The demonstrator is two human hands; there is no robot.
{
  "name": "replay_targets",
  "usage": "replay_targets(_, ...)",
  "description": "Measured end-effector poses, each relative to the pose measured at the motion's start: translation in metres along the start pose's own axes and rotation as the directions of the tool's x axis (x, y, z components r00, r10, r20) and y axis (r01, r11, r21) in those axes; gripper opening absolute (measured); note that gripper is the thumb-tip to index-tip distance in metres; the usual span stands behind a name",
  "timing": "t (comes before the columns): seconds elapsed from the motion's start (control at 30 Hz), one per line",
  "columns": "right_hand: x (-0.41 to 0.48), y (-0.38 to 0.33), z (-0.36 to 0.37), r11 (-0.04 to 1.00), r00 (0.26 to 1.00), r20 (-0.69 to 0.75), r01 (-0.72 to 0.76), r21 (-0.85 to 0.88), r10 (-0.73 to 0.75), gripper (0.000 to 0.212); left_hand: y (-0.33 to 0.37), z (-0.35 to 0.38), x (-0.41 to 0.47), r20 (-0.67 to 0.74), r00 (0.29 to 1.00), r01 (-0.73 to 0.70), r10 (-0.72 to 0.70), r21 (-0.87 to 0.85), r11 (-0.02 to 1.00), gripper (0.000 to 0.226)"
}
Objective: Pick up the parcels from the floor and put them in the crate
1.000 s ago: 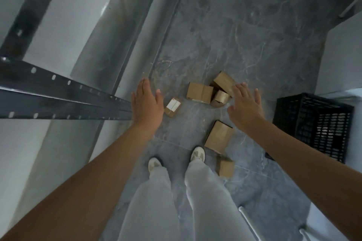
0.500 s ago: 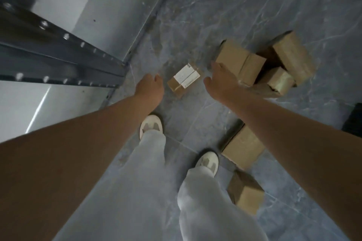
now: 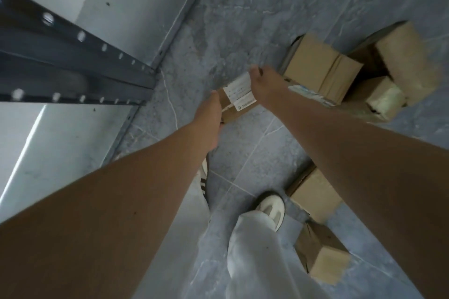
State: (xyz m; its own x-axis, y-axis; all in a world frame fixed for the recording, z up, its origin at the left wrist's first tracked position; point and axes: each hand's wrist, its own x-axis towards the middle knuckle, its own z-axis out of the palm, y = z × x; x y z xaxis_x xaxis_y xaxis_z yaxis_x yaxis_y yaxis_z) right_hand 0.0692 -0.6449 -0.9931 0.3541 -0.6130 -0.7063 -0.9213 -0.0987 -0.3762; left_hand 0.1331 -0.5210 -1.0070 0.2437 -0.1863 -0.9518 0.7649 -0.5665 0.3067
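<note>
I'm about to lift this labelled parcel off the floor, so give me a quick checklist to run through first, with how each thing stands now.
1. Both hands on the labelled parcel: ok. The left hand is at its near-left side and the right hand at its far-right corner.
2. Fingers hooked round it: cannot tell, the hands hide them.
3. Parcel free of neighbours: ok, it lies apart from the large box.
4. Shelf beam on the left: cannot tell its clearance, so rise carefully.
5. Footing: not ok, a flat box lies right beside the right shoe.
6. Crate located: not ok, it is out of view.
</note>
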Motion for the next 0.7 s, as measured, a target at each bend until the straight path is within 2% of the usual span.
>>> replay_targets(0.1,-0.037,-0.024,-0.047,0.963,0.995,-0.04,-0.075,0.258,0.089,0.046,0.033,-0.004,-0.05,-0.023,0.996,-0.086,0.085,-0.054,0.995,0.045)
replay_targets(0.17,-0.068,-0.049,-0.09,0.907,0.984,-0.106,-0.088,0.411,0.144,0.04,0.06,0.006,-0.101,-0.008,0.992,-0.13,0.13,-0.116,0.985,0.037)
replay_targets(0.33,-0.168,-0.121,-0.213,0.781,0.933,-0.322,0.079,0.62,0.161,0.014,0.14,0.038,-0.257,0.041,0.929,-0.356,0.368,-0.171,0.919,0.027)
replay_targets(0.43,-0.24,-0.162,-0.29,0.71,0.927,-0.356,0.172,0.683,0.118,0.005,0.191,0.037,-0.367,0.03,0.831,-0.548,0.555,-0.129,0.827,0.016)
replay_targets(0.5,-0.296,-0.186,-0.337,0.682,0.929,-0.362,0.219,0.698,0.072,0.009,0.217,0.025,-0.442,0.045,0.748,-0.658,0.662,-0.081,0.749,0.022)
replay_targets(0.6,-0.386,-0.228,-0.384,0.631,0.922,-0.377,0.346,0.695,-0.09,0.012,0.24,-0.007,-0.549,0.047,0.633,-0.772,0.773,-0.038,0.635,0.032)
replay_targets(0.7,-0.484,-0.264,-0.408,0.565,0.869,-0.438,0.486,0.666,-0.231,0.018,0.233,-0.043,-0.652,-0.03,0.546,-0.834,0.837,-0.12,0.539,0.019)
